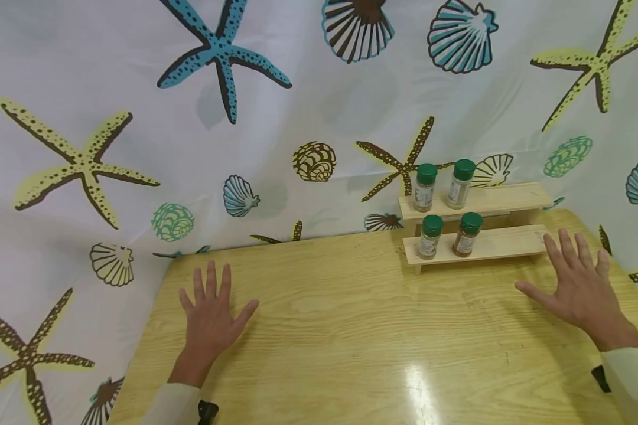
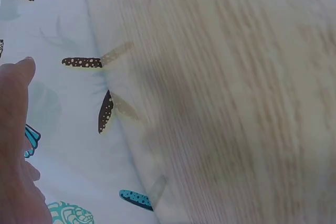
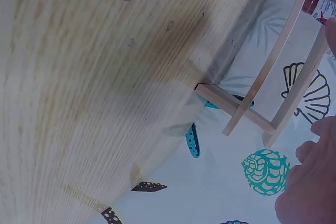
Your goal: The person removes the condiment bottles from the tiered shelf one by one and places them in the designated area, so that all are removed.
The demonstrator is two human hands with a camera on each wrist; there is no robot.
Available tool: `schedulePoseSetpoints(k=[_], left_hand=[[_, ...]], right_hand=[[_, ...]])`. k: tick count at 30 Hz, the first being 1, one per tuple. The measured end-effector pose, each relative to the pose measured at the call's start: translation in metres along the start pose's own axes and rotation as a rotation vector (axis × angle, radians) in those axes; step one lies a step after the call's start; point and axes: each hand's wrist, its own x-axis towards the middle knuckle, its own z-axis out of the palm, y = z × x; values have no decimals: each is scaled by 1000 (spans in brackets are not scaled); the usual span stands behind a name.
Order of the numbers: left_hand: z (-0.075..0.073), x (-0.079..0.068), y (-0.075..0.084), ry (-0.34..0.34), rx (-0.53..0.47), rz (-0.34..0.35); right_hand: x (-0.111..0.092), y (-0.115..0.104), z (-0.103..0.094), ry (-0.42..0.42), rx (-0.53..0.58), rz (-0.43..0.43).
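My left hand (image 1: 210,321) is spread over the left part of the wooden table (image 1: 319,319), holding nothing. On the right, my right hand (image 1: 585,289) is spread too, its fingertips close to the right end of a two-tier wooden rack (image 1: 502,243). Two green-capped spice jars stand on the upper tier: a left jar (image 1: 424,189) and a right jar (image 1: 460,186). The lower tier carries a pale jar (image 1: 429,239) and a jar with reddish contents (image 1: 466,236). In the right wrist view the rack (image 3: 273,77) shows end-on, beside part of my right hand (image 3: 310,177).
A white cloth (image 1: 276,118) printed with starfish and shells hangs behind the table and along its sides. The rack stands at the table's back right, near the cloth. Light glares off the table's front (image 1: 420,389).
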Motion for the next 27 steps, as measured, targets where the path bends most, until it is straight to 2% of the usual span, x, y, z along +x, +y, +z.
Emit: schedulePoseSetpoints(k=[4,9,13,19,23,27], left_hand=[[2,3,3,-16,-54,-15],[4,10,12,-72,-157,-50],[6,17,24,-97,-223,-62],[11,31,45,-98,-291,-68],[12,40,62,-90,-342,-65],[14,47,78,-53,-401,-64]], right_hand=[[3,1,-1,-5,-12,3],[7,3,-2,-9,-4,9],[11,3,-4,3,9,4],[14,2,-8,30,29,-6],[18,-1,-10,28,98,-15],[25,-7,-14,1,225,-25]])
